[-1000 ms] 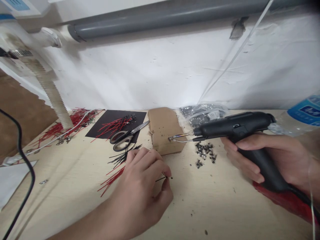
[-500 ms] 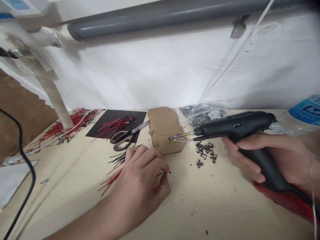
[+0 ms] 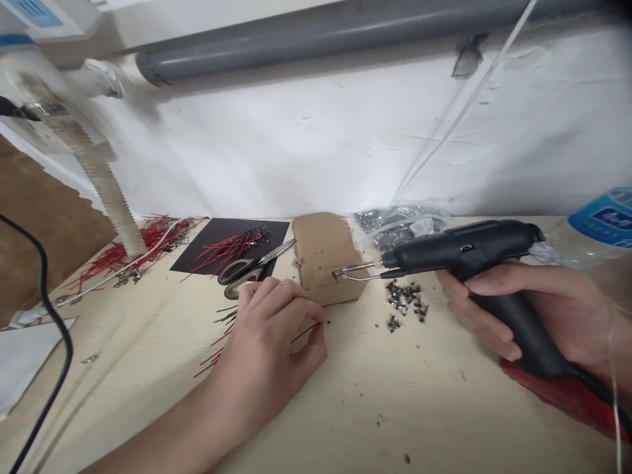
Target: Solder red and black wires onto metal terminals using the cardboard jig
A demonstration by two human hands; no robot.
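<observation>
Head view, sole entry.

Left hand: grip closed, thumb and forefinger pinching one thin black wire just above or on the table; which, cannot tell. Wire's end at the fingertips: too small to read.

Right hand: grip wrapped around the handle of a black soldering gun, barrel pointing left. Tip: over the cardboard piece; contact not certain.

Loose stock: small metal parts, heaped below the gun's barrel; black wires and red wires, partly behind the left hand; scissors, blades slightly parted, overlapping a black sheet; further red wires on that sheet; clear bag of parts against the wall.

Step in hand, as judged: a single wire handled in the fingers, gun at the ready, wire and tip well apart. Next move, as judged: calls for a firm pinch on the wire, a steady gun and fingertips clear of the tip.
</observation>
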